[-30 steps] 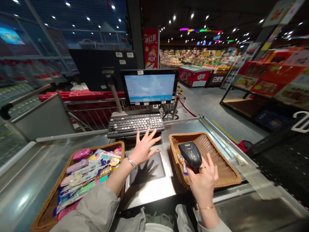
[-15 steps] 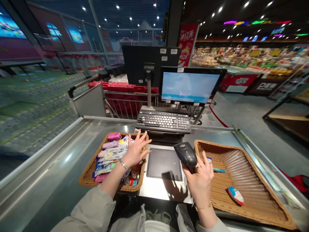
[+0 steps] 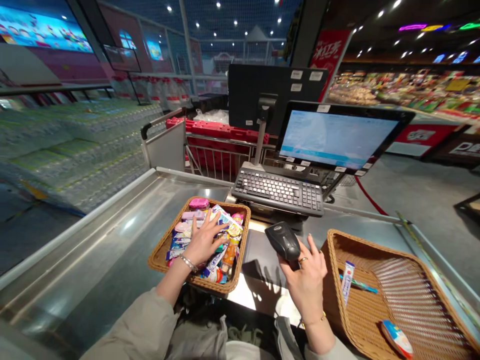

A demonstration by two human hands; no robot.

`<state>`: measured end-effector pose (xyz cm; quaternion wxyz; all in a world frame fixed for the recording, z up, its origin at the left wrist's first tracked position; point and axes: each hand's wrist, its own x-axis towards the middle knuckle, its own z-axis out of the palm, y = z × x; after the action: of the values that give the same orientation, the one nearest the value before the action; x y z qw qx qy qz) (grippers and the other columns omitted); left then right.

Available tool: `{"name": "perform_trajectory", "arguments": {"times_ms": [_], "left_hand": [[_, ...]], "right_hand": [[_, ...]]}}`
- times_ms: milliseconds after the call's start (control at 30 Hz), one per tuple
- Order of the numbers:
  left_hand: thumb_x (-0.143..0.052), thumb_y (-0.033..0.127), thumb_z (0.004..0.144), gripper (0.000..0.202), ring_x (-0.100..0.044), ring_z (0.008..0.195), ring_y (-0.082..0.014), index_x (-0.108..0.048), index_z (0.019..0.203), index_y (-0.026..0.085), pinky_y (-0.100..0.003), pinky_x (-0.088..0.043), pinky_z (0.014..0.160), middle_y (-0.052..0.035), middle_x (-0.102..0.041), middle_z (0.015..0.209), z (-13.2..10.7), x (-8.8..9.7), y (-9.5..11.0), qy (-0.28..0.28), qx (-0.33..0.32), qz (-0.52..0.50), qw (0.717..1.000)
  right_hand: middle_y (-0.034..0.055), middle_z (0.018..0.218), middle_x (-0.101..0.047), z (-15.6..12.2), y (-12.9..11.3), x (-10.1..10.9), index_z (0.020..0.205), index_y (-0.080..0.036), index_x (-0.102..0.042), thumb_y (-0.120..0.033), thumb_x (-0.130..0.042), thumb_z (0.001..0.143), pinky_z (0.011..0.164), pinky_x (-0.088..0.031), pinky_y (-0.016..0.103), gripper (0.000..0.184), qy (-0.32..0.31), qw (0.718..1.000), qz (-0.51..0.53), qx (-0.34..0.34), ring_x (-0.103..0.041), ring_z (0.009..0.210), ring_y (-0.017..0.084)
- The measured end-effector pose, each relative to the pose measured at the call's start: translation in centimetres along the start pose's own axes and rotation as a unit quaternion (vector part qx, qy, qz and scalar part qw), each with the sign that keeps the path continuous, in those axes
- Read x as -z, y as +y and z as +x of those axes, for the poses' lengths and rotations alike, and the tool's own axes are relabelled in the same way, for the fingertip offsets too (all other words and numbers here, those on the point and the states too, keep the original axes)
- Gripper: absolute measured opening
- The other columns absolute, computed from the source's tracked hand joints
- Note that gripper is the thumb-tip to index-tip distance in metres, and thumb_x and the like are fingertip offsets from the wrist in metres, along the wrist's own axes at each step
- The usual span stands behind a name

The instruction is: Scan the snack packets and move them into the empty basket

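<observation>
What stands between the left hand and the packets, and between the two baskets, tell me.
Nothing visible stands between the left hand and the packets; it spreads over them, contact unclear. Between the left basket and the right basket, the right hand holds a scanner above the counter.

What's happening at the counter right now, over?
Right fingers holding black scanner. Left fingers spread above packets in left basket. Packets crowded together there.

Dark ceiling (image 3: 362,22) with small lights (image 3: 396,4); grey floor (image 3: 416,187); stacked bottles (image 3: 86,145) leftward
</observation>
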<state>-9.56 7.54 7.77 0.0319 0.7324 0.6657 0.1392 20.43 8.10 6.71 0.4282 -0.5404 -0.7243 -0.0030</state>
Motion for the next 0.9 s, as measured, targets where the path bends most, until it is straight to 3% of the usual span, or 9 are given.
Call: {"name": "perform_trajectory", "arguments": {"times_ms": [333,633,900], "left_hand": [[-0.059,0.041,0.087,0.044,-0.013,0.146,-0.0376,-0.056,0.13,0.031,-0.075,-0.002,0.107,-0.0092,-0.032,0.155,-2.4,-0.6,-3.1,0.003,0.056,0.011,0.998],[-0.063,0.038,0.084,0.043,-0.016,0.145,-0.0406,-0.059,0.127,0.032,-0.078,0.0,0.105,-0.009,-0.034,0.154,-3.1,-0.2,-5.5,-0.007,0.105,0.042,0.994],[-0.059,0.038,0.087,0.031,-0.005,0.147,-0.0381,-0.065,0.117,0.038,-0.077,0.004,0.104,-0.006,-0.029,0.157,-3.1,0.5,-9.2,-0.03,0.125,0.071,0.989]], "right_hand": [[0.0092,0.113,-0.069,0.5,-1.6,-1.4,0.094,-0.021,-0.064,-0.035,-0.056,0.081,0.103,-0.03,0.058,0.02,-0.002,0.999,0.032,0.031,-0.044,0.132,0.032],[0.0097,0.113,-0.069,0.6,-1.7,-1.4,0.093,-0.02,-0.063,-0.034,-0.056,0.082,0.1,-0.032,0.059,0.019,-0.016,0.998,0.039,0.045,-0.044,0.131,0.034],[0.0095,0.113,-0.069,0.5,-1.6,-1.5,0.091,-0.021,-0.063,-0.036,-0.055,0.083,0.101,-0.031,0.058,0.019,-0.018,0.998,0.039,0.041,-0.044,0.131,0.034]]}}
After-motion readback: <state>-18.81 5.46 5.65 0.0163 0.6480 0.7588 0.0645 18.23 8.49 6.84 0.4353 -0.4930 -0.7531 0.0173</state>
